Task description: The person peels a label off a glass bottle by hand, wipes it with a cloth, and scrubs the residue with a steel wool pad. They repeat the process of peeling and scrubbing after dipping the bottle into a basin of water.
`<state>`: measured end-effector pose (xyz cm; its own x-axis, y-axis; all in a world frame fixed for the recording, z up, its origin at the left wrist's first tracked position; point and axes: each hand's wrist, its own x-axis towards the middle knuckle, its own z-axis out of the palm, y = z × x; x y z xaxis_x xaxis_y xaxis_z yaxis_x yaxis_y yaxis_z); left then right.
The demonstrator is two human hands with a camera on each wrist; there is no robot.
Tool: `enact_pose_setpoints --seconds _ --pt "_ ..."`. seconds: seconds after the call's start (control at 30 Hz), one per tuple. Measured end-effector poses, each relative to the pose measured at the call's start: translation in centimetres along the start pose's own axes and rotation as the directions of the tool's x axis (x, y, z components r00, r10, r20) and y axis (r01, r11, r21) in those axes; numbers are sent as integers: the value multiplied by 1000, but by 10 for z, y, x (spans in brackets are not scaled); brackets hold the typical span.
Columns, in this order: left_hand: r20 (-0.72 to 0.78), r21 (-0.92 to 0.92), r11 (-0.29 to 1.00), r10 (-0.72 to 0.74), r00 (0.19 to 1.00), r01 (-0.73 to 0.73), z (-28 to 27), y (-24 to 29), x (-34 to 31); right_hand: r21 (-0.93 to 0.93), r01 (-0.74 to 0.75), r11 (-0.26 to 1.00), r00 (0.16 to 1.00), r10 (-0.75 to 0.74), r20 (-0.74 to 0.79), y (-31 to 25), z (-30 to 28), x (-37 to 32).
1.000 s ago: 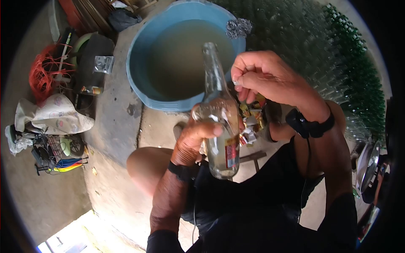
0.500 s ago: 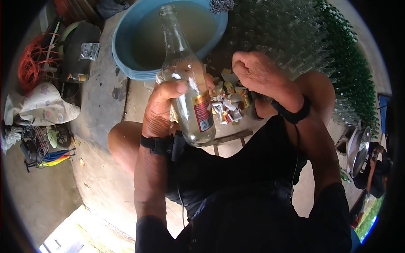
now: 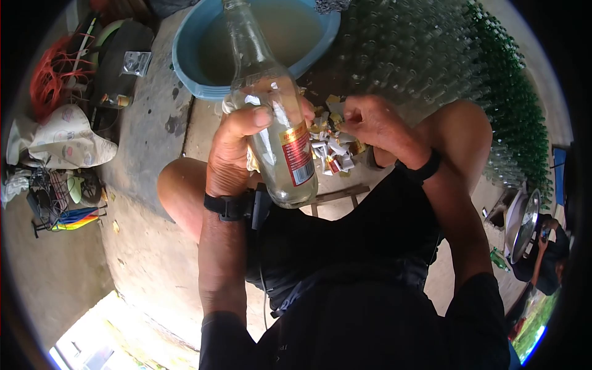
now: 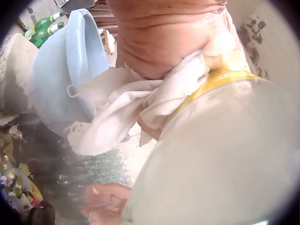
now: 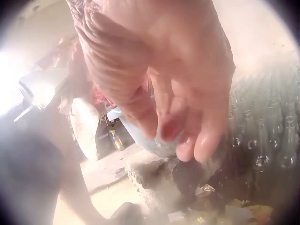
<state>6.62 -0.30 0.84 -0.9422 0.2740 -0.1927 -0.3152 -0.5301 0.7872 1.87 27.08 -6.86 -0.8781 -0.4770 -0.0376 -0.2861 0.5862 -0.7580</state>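
My left hand (image 3: 234, 139) grips a clear glass bottle (image 3: 276, 182) round its body, thumb across the near side. The bottle tilts with its neck toward the basin, and a red and gold label (image 3: 297, 157) faces up. A crumpled white cloth (image 4: 126, 105) is bunched between the left palm and the glass in the left wrist view. Over a pile of torn label scraps (image 3: 333, 151) hangs my right hand (image 3: 379, 126). In the right wrist view its fingers (image 5: 206, 140) curl loosely with nothing visible between them and the thumb.
Beyond the bottle stands a blue basin (image 3: 185, 65) of cloudy water, a metal scourer (image 3: 332, 5) at its rim. Rows of clear bottles (image 3: 407, 68) and green bottles (image 3: 524, 105) fill the right side. A low wooden stool (image 3: 342, 196) is between the knees. Another person (image 3: 542, 262) appears far right.
My right hand has come down from beside the basin to above the scraps; the small white bit it pinched no longer shows. The held bottle has shifted left and lower in the head view.
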Motion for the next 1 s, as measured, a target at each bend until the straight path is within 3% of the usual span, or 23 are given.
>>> enact_pose_setpoints --seconds 0.07,0.17,0.27,0.33,0.4,0.47,0.57,0.67,0.77,0.9,1.0 --pt "-4 15 1000 13 1000 -13 0 -1 -3 -16 -24 1000 999 23 -24 -6 -1 -1" --pt "-19 43 999 33 999 -32 1 -2 -7 -71 -27 997 997 32 67 -12 -6 -2" --pt "-27 59 997 45 999 -43 -1 -2 -7 -149 32 988 983 -4 181 23 16 -2" --pt "-38 56 997 47 998 -45 -6 -3 -6 -238 226 944 974 -212 86 37 30 -10" --pt "-41 73 996 56 998 -53 -10 -1 -7 -164 212 963 977 -204 70 37 32 -8" --pt "-58 68 996 60 997 -56 -12 0 -10 79 -31 996 987 18 162 28 25 2" --pt "-80 45 998 55 995 -52 -10 0 -10 -116 -128 985 990 134 47 9 21 6" --pt "-78 22 998 66 995 -65 -6 0 -11 -238 -24 971 997 39 60 16 31 10" --pt "-71 -24 996 84 994 -86 -3 -1 -14 -275 344 898 939 -336 78 65 54 3" --pt "-71 -35 996 79 994 -82 -5 -2 -12 -329 199 923 980 -195 45 93 80 0" --pt "-87 -45 995 81 993 -86 -8 -3 -14 -238 -11 971 993 39 110 52 53 14"
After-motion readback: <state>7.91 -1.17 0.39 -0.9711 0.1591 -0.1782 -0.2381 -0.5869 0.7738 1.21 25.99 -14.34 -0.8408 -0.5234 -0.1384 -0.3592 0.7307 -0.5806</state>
